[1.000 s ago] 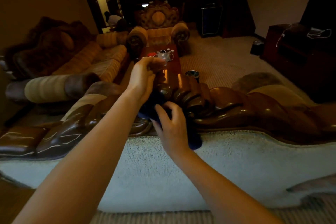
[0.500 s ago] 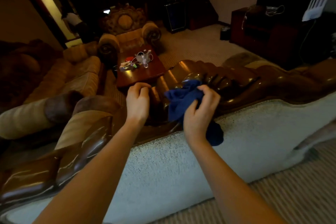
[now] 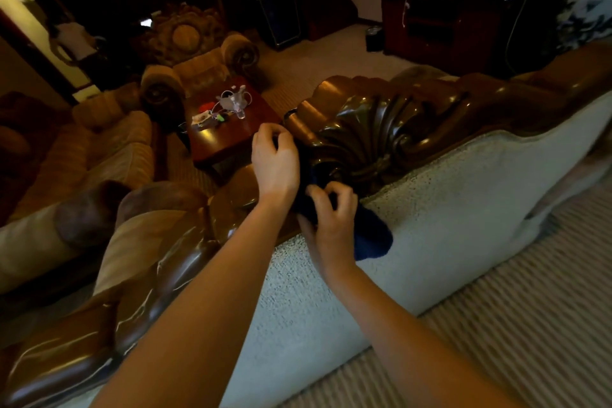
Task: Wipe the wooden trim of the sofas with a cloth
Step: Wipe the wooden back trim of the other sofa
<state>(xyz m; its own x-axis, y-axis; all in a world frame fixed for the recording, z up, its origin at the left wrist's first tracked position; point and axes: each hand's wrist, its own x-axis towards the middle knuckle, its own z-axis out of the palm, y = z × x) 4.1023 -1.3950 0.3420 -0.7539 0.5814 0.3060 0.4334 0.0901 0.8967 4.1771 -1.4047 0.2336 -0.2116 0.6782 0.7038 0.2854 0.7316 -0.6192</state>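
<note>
Dim lounge, carpet at 5 o'clock, a bench with clutter (image 3: 228, 109) at 11. On the sofa's back, the carved trim (image 3: 371, 129) is hard, glossy and deeply grooved. The cloth (image 3: 372, 238) is soft, light and bunched at centre; the right hand (image 3: 329, 212) pinches it with curled fingers. The left hand (image 3: 275, 159) is curled at the cloth's top edge, but its grip is hidden. Trim runs clear toward 2 o'clock.

- The wooden trim (image 3: 374, 129) runs along the top of the near sofa back (image 3: 430, 225).
- Both hands meet at the trim's carved middle, left hand (image 3: 275, 162) just left of the right hand (image 3: 331, 219).
- The cloth (image 3: 371, 238) hangs down the sofa back under the right hand, and seemingly reaches the left.
- Beyond the trim stands a low table (image 3: 228, 129), an armchair (image 3: 195, 60) farther off.
</note>
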